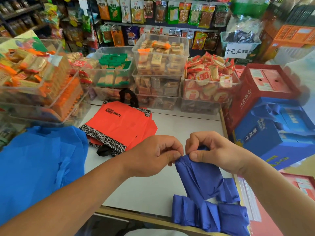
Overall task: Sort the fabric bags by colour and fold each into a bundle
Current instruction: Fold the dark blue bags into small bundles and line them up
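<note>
A white counter [170, 126] fills the middle of the view. On its left side lies a wide heap of light blue fabric bags [39, 164], loose and wrinkled. Behind stand clear plastic bins [160, 57], some stacked: the left one holds orange-wrapped packets, the next one packets with green tops, the middle stack beige packets, and the right one round crackers in red-and-white wrappers. At the right edge stand a red gift box [265, 82] and a blue gift box [272, 133] with Chinese writing that I cannot read clearly. Flat on the counter, beside the light blue heap, is a pile of orange-red bags [122, 123] with black handles and a black-and-white lined band; the top one is printed "CLASSIC" and "FASHION". A dark blue bag [199, 174] hangs down to folded dark blue bundles [209, 215] at the near right edge. The left hand [153, 154] and the right hand [214, 150] both pinch its top with curled fingers. A white sign [237, 51] on a far bin reads "十元三双".
</note>
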`<state>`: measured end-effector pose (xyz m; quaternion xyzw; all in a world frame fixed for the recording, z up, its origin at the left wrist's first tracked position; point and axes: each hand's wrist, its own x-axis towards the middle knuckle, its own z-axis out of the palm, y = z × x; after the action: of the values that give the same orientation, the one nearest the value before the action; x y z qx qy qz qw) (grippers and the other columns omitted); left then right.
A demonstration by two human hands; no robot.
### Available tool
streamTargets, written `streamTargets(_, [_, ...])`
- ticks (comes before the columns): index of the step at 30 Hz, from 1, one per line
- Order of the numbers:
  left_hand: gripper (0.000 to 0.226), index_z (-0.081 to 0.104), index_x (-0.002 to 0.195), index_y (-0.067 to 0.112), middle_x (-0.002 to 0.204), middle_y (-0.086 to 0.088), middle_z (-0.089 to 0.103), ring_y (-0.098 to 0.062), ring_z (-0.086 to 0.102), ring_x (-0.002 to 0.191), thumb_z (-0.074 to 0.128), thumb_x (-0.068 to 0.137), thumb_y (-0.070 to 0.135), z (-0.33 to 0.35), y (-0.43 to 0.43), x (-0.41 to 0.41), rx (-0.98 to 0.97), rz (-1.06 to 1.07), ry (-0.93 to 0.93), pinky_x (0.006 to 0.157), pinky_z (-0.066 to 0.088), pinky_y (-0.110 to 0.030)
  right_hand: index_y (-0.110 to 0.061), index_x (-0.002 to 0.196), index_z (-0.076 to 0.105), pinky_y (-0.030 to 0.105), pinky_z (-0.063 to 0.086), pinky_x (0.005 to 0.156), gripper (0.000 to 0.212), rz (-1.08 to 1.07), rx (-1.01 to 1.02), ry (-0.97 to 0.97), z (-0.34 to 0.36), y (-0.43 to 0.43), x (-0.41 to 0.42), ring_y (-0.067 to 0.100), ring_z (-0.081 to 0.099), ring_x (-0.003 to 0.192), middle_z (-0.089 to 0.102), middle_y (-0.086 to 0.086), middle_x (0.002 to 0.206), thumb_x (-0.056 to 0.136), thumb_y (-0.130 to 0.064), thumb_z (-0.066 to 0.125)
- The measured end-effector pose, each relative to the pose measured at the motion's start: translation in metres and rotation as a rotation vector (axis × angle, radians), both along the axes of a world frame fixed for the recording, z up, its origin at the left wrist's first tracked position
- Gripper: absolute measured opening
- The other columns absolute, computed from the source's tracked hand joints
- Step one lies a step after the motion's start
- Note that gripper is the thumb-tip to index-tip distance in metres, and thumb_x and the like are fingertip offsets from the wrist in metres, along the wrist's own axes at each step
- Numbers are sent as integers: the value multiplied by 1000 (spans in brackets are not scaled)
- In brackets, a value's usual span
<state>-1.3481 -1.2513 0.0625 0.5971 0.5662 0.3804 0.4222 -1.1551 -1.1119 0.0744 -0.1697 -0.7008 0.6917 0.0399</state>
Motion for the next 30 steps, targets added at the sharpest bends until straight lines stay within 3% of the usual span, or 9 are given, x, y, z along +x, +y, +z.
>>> streamTargets(4, [16,66,96,9,80,4,61,-9,55,73,55,101,-2,-4,1,1,-23,3,10,72,48,-20,-17,75,65,31,43,76,16,-20,-23,-2,-6,-5,-3,18,54,77,62,7,81,86,-7,70])
streamTargets(8, [14,66,99,4,85,6,63,-3,56,77,54,102,-3,1,6,-2,29,46,-44,74,45,-15,-13,80,65,39,45,78,24,-64,-161,97,-10,-12,-7,27,54,83,56,27,89,82,-27,84])
streamTargets(10, [14,67,100,4,87,8,67,0,59,80,55,103,-2,1,9,-2,35,71,-94,75,46,-14,-12,83,65,33,49,73,36,-97,-228,110,-11,-13,-9,27,57,82,59,23,91,78,-39,88])
streamTargets(13, [11,69,101,0,85,3,71,-8,63,77,58,101,-2,-1,12,-4,-4,195,-235,72,53,-19,-15,86,68,32,51,73,41,-173,-146,68,-14,-12,-13,26,59,82,65,17,92,75,-49,88])
streamTargets(16, [12,69,107,0,85,-10,73,-24,69,76,59,103,7,-3,11,-5,-7,403,-368,72,62,-35,-22,83,69,29,50,72,22,-312,-103,44,-12,-8,-13,18,61,77,68,7,85,82,-39,82])
streamTargets(18, [18,69,114,5,96,-13,76,-30,73,86,62,102,15,-4,6,-1,-36,398,-391,79,64,-42,-25,84,68,33,48,75,11,-388,-28,26,-13,-6,-12,14,61,77,69,1,84,91,-31,75])
streamTargets(22, [32,68,120,17,104,-6,77,-28,70,101,76,91,7,-17,0,9,-47,368,-258,90,60,-39,-27,100,74,39,48,83,23,-414,10,-1,-12,-15,-14,19,61,89,70,8,95,88,-46,78])
streamTargets(26, [29,69,121,15,107,-5,76,-25,71,103,72,94,5,-28,2,19,-30,362,-263,92,60,-40,-22,96,82,42,59,92,21,-467,30,-4,-16,-27,-18,23,75,99,80,5,100,77,-17,88])
streamTargets(30, [31,70,121,19,101,-6,76,-24,69,97,71,93,6,-40,9,26,-36,409,-227,89,60,-36,-17,88,79,48,61,86,19,-528,-21,-15,-27,-19,-10,30,74,91,77,12,95,74,-18,91])
